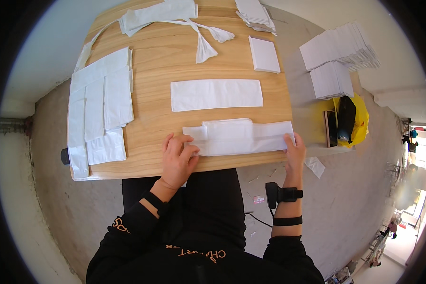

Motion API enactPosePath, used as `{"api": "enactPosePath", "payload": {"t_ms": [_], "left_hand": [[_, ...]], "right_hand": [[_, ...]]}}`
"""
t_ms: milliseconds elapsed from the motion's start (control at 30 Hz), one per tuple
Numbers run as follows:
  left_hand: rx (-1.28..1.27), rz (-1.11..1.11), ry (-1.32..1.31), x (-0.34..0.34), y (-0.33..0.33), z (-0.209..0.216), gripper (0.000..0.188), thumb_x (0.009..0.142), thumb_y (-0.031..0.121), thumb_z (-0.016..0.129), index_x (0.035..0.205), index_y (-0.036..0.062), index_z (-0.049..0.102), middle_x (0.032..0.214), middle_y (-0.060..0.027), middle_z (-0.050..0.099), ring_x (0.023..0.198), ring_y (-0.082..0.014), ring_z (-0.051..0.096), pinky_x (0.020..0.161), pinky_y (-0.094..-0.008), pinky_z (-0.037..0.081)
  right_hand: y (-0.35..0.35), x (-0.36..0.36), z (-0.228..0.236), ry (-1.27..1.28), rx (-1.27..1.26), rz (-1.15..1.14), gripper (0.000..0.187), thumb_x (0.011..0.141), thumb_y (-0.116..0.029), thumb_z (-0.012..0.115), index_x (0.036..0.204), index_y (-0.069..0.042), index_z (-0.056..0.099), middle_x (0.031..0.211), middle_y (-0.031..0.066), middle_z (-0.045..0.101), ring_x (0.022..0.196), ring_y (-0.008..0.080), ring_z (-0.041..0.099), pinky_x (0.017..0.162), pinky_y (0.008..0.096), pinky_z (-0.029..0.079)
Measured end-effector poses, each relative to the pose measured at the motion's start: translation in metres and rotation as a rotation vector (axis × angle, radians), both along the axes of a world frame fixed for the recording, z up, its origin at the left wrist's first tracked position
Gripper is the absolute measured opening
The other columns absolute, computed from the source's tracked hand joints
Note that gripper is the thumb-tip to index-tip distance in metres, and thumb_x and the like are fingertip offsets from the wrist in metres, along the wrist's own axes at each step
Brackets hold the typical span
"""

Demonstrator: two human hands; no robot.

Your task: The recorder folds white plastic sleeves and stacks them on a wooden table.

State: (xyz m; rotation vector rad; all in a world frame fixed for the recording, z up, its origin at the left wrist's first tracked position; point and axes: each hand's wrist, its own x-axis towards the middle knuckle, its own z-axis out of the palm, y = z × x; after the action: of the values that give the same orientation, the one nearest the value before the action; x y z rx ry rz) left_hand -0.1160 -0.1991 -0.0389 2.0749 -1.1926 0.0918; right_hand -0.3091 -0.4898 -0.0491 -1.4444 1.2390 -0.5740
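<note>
Near the front edge of the table lies a long, thin white plastic sheet [272, 137], with a smaller white folded piece [228, 130] at its middle. My left hand [177, 158] curls its fingers and thumb at the sheet's left end, pinching the lower corner. At the other end, my right hand [295, 150] grips the edge with the thumb on top and the fingers partly hidden. Just beyond them a flat white rectangular sheet [217, 95] rests on the wood.
Overlapping white sheets [102, 104] cover the left of the wooden table [151, 71]. Crumpled white plastic [163, 16] lies at the back. A white stack [265, 54] stands at the right. Beyond the table are more white stacks [336, 49], a phone [330, 128] and a yellow bag [361, 120].
</note>
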Motion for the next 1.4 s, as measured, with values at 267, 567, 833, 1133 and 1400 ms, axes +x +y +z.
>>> {"api": "enactPosePath", "payload": {"t_ms": [267, 567, 833, 1133, 1400], "left_hand": [[0.010, 0.009, 0.004, 0.000, -0.002, 0.000, 0.024, 0.067, 0.004, 0.073, 0.087, 0.0115, 0.062, 0.105, -0.0072, 0.057, 0.103, -0.0262, 0.053, 0.105, -0.0488, 0.033], [0.016, 0.011, 0.011, 0.001, -0.004, 0.001, 0.022, 0.068, 0.004, 0.072, 0.086, 0.0108, 0.062, 0.104, -0.0077, 0.056, 0.100, -0.0267, 0.054, 0.105, -0.0485, 0.033], [0.016, 0.025, 0.027, 0.001, -0.003, -0.003, 0.022, 0.068, 0.006, 0.072, 0.087, 0.0105, 0.061, 0.103, -0.0082, 0.056, 0.099, -0.0270, 0.054, 0.105, -0.0489, 0.034], [0.047, 0.019, 0.029, 0.002, -0.003, 0.000, 0.017, 0.072, 0.007, 0.071, 0.085, 0.0103, 0.060, 0.099, -0.0062, 0.058, 0.098, -0.0262, 0.056, 0.106, -0.0483, 0.031], [0.065, 0.079, 0.008, 0.009, 0.009, 0.006, 0.015, 0.075, 0.005, 0.069, 0.085, 0.0101, 0.059, 0.097, -0.0044, 0.060, 0.094, -0.0269, 0.056, 0.105, -0.0481, 0.031]], "right_hand": [[0.001, 0.007, -0.002, -0.009, -0.104, -0.010, 0.036, 0.087, -0.012, 0.067, 0.118, 0.002, 0.058, 0.106, 0.0088, 0.064, 0.095, 0.0143, 0.059, 0.083, 0.0292, 0.047], [0.033, 0.024, 0.022, 0.448, -1.028, 0.022, 0.031, 0.085, -0.007, 0.064, 0.115, -0.002, 0.059, 0.093, 0.0111, 0.060, 0.085, 0.0210, 0.061, 0.077, 0.0311, 0.050], [0.117, 0.092, 0.047, 0.002, -0.544, 0.692, 0.016, 0.082, -0.004, 0.064, 0.097, -0.009, 0.063, 0.087, 0.0087, 0.057, 0.071, 0.0248, 0.059, 0.062, 0.0329, 0.049], [0.114, 0.099, 0.029, 0.122, -0.634, 0.814, 0.025, 0.083, -0.006, 0.065, 0.107, -0.009, 0.062, 0.093, 0.0079, 0.055, 0.076, 0.0220, 0.064, 0.067, 0.0319, 0.051], [0.114, 0.099, 0.029, 0.134, -0.668, 0.844, 0.035, 0.080, -0.012, 0.069, 0.115, -0.012, 0.064, 0.090, 0.0085, 0.051, 0.081, 0.0262, 0.058, 0.070, 0.0360, 0.049]]}}
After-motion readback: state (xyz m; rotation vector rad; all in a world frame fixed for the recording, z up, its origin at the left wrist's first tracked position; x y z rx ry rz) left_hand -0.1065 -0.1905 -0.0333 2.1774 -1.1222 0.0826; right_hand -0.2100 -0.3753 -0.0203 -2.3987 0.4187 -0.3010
